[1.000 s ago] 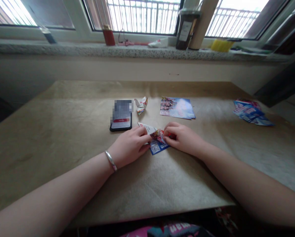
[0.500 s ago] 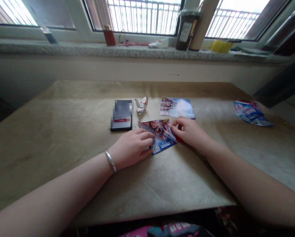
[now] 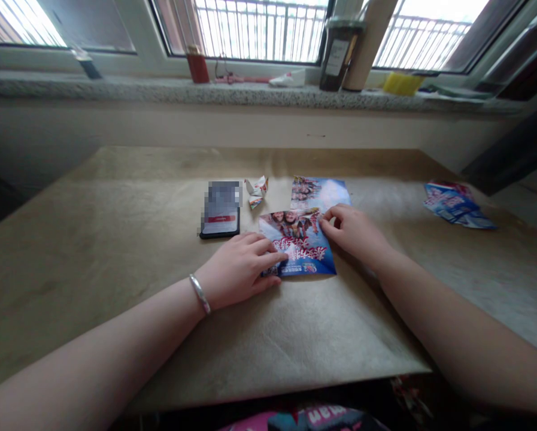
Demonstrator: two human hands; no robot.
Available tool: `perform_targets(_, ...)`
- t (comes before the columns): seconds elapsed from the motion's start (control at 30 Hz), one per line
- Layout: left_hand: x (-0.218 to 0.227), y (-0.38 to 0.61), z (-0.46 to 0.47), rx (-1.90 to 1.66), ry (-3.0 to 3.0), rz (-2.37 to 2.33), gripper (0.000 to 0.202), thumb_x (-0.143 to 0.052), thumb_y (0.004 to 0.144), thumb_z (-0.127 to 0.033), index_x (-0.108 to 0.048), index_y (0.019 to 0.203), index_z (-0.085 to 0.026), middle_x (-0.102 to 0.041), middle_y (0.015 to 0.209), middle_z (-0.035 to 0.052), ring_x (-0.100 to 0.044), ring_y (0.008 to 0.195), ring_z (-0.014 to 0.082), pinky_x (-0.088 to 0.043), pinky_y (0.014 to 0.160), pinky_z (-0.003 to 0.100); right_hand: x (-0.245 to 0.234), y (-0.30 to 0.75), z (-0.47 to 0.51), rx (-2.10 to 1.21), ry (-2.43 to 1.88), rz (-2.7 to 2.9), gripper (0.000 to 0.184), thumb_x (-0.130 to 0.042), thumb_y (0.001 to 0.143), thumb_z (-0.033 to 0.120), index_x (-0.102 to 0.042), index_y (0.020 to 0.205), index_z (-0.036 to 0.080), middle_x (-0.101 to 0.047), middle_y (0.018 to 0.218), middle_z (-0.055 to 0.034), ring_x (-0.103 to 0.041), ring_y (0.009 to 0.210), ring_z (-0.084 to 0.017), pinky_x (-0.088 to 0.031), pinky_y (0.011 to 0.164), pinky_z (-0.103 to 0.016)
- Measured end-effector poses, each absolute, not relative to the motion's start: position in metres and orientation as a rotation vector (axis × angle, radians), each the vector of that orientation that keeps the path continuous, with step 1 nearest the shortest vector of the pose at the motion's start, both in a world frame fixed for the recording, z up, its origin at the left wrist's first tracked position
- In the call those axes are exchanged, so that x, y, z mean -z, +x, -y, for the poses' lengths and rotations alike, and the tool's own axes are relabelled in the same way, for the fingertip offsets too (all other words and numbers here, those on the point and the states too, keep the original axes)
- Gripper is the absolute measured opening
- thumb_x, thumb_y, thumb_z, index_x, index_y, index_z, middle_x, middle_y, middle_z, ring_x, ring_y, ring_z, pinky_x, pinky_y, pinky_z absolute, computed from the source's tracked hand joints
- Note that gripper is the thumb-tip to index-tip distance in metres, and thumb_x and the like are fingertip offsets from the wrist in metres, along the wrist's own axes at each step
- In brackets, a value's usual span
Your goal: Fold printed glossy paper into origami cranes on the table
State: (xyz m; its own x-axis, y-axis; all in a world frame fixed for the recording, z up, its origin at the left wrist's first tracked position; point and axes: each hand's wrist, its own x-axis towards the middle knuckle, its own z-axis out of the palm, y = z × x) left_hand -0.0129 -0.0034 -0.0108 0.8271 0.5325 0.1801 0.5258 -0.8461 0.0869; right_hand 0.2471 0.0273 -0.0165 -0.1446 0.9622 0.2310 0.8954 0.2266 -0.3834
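Observation:
A printed blue and red flyer [image 3: 300,245] lies unfolded and flat on the brown table cover [image 3: 115,239]. My left hand [image 3: 239,268], with a silver bangle at the wrist, presses its fingertips on the flyer's left edge. Flat on the flyer's upper right corner rests my right hand [image 3: 355,230], fingers spread. A second flyer [image 3: 318,190] lies just behind it. A small folded paper figure [image 3: 257,190] sits beside a black phone [image 3: 221,209] to the left.
More flyers [image 3: 454,205] lie in a loose pile at the far right. The stone windowsill holds a red can [image 3: 198,64], a dark bottle [image 3: 337,54], a yellow object [image 3: 401,82] and small clutter. The table's near edge runs just in front of my arms.
The flyer was folded small between both hands a second ago. My right hand drew it open up and to the right, and now it lies flat under both hands.

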Motion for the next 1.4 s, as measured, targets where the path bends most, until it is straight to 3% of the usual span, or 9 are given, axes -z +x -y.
perform_targets(0.23, 0.011, -0.014, 0.003, -0.286, 2.994, -0.898, 0.043, -0.054, 0.086, -0.048, -0.056, 0.123, -0.026, -0.059, 0.108, 0.0078, -0.053, 0.103, 0.0235, -0.041, 0.095, 0.043, 0.019, 0.251, -0.03, -0.156, -1.782, 2.137, 0.02, -0.054, 0.081, 0.033, -0.062, 0.07, 0.019, -0.064, 0.085, -0.006, -0.054, 0.063, -0.014, -0.041, 0.061, -0.029)
perform_targets(0.53, 0.012, -0.014, 0.002, -0.334, 3.024, -0.919, 0.031, -0.053, 0.087, -0.036, -0.061, 0.114, -0.025, -0.06, 0.104, 0.0065, -0.054, 0.097, 0.0218, -0.04, 0.094, 0.043, 0.019, 0.253, -0.031, -0.301, -1.844, 2.113, 0.017, -0.057, 0.077, 0.031, -0.06, 0.065, 0.02, -0.064, 0.078, -0.0043, -0.054, 0.063, -0.015, -0.039, 0.058, -0.028)
perform_targets(0.7, 0.013, -0.015, 0.001, -0.341, 3.034, -0.918, 0.031, -0.051, 0.087, -0.033, -0.061, 0.114, -0.024, -0.061, 0.108, 0.0065, -0.055, 0.097, 0.0222, -0.041, 0.094, 0.043, 0.014, 0.249, -0.025, -0.104, -1.836, 2.211, 0.022, -0.057, 0.079, 0.036, -0.059, 0.065, 0.02, -0.063, 0.079, -0.005, -0.056, 0.067, -0.018, -0.041, 0.058, -0.029)
perform_targets(0.87, 0.016, -0.016, 0.0, -0.354, 3.035, -0.912, 0.034, -0.049, 0.084, -0.019, -0.06, 0.115, -0.023, -0.059, 0.122, 0.0038, -0.053, 0.107, 0.0226, -0.038, 0.1, 0.043, 0.011, 0.241, -0.017, 0.007, -1.404, 2.428, 0.011, -0.058, 0.081, 0.028, -0.066, 0.083, 0.02, -0.064, 0.095, -0.007, -0.058, 0.087, -0.02, -0.047, 0.079, -0.033)
perform_targets(1.03, 0.015, -0.016, -0.001, -0.373, 3.015, -0.937, 0.034, -0.05, 0.081, -0.015, -0.061, 0.111, -0.022, -0.062, 0.12, 0.0024, -0.054, 0.11, 0.022, -0.037, 0.102, 0.044, 0.015, 0.237, -0.015, -0.109, -0.948, 2.664, 0.021, -0.054, 0.086, 0.026, -0.068, 0.1, 0.023, -0.065, 0.116, -0.0042, -0.053, 0.111, -0.022, -0.042, 0.098, -0.04)
perform_targets(1.2, 0.01, -0.019, 0.001, -0.297, 2.978, -0.999, 0.039, -0.051, 0.074, -0.015, -0.059, 0.112, -0.02, -0.058, 0.126, 0.0047, -0.05, 0.116, 0.0248, -0.04, 0.1, 0.044, 0.015, 0.236, -0.012, -0.253, -0.897, 2.689, 0.032, -0.059, 0.082, 0.03, -0.065, 0.113, 0.023, -0.064, 0.12, -0.0048, -0.053, 0.116, -0.021, -0.04, 0.103, -0.041)
perform_targets(1.4, 0.007, -0.018, 0.004, -0.262, 2.965, -1.102, 0.031, -0.05, 0.077, -0.018, -0.06, 0.105, -0.016, -0.06, 0.121, 0.0091, -0.052, 0.112, 0.026, -0.043, 0.096, 0.044, 0.014, 0.239, -0.012, -0.372, -0.828, 2.77, 0.054, -0.066, 0.076, 0.048, -0.058, 0.124, 0.025, -0.055, 0.133, -0.0064, -0.046, 0.125, -0.023, -0.036, 0.107, -0.043)
